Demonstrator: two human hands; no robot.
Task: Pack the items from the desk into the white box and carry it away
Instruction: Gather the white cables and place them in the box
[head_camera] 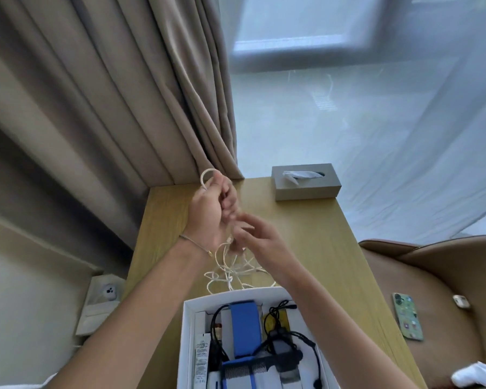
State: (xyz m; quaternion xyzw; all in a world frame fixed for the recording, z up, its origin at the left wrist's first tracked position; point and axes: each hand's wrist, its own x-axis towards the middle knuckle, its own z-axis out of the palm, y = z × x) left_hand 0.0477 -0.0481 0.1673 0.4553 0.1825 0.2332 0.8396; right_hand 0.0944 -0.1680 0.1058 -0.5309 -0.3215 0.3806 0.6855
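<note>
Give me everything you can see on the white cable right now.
The white cable is thin, cream-white and cord-like. Both hands hold it above the wooden desk: the left hand grips a small loop poking out on top, the right hand pinches lower. The rest hangs in a loose tangle on the desk behind the white box.

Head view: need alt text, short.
Two bare hands, left hand and right hand, wind a white cable above a wooden desk. Nearer the camera sits an open white box already holding a blue case, a comb and black cables; a grey tissue box stands at the far edge.
</note>
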